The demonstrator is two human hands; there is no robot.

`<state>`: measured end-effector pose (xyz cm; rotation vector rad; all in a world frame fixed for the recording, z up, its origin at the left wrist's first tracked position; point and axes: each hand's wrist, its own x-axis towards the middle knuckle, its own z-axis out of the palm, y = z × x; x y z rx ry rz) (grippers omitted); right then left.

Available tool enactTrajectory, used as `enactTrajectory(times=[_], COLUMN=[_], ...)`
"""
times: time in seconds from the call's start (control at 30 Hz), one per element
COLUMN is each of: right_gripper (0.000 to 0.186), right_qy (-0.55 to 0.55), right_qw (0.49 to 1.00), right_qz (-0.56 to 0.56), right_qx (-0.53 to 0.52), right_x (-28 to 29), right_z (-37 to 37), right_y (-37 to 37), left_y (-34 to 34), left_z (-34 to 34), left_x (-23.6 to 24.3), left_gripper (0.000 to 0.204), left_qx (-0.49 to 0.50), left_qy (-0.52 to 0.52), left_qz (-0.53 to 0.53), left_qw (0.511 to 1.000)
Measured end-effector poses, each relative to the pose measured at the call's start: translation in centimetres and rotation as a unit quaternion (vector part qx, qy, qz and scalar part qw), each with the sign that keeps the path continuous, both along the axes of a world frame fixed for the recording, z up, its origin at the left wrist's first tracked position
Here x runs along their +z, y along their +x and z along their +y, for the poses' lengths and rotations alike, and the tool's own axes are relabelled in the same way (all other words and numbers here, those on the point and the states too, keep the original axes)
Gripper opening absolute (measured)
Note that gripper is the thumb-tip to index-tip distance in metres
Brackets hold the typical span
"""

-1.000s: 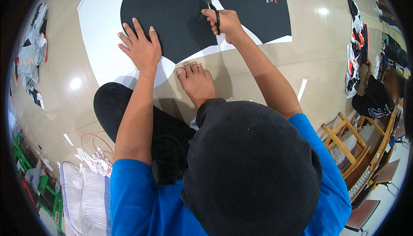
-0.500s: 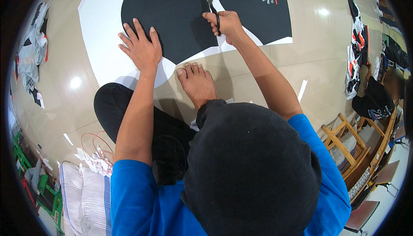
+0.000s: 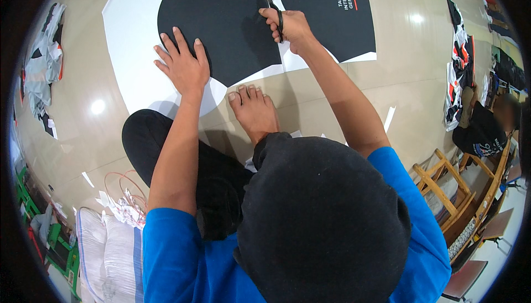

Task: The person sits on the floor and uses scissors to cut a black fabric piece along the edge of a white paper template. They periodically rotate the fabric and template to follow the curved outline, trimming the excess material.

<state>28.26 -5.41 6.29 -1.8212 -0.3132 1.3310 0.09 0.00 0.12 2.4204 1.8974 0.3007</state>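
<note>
- A person in a blue shirt sits on a pale tiled floor (image 3: 343, 98), working over a large white sheet (image 3: 133, 65) printed with black garment shapes.
- The left hand (image 3: 185, 65) lies flat with fingers spread, gripping nothing; it presses down on the lower left edge of the nearer black panel (image 3: 221, 21), where the black meets the white margin.
- The right hand (image 3: 290, 26) is closed around the handles of a pair of black scissors (image 3: 271, 4), whose blades point away from the person along the white strip at the nearer black panel's right edge.
- A second black panel (image 3: 326, 10), bearing white lettering and a red mark, lies on the sheet just to the right of the scissors, across that white strip from the nearer black panel.
- The person's bare foot (image 3: 254, 112) rests on the floor just below the nearer black panel, toes touching the sheet's lower edge, between the two forearms.
- A white sack (image 3: 105, 247) and a heap of paper scraps (image 3: 124, 206) sit on the floor well below and to the left of the nearer black panel.
- Another person in dark clothes (image 3: 484, 131) sits well to the right of it, beside wooden chairs (image 3: 442, 184).
</note>
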Motion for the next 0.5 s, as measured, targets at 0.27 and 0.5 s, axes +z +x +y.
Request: enactTrajectory(times=[0.27,0.5], right_gripper=[0.037,0.037], right_qy=[0.007,0.006], right_qw=[1.000,1.000], right_qz=[0.000,-0.015], right_qx=[0.006,0.018], right_x=[-0.62,-0.50], right_z=[0.13,-0.12], right_y=[0.19,0.17], left_y=[0.12,0.20], left_z=[-0.05,-0.08], left_x=[0.09,0.17], left_gripper=[0.073,0.073], left_qx=[0.004,0.005], left_qy=[-0.002,-0.003], left_qz=[0.009,0.015], left_qw=[1.000,1.000])
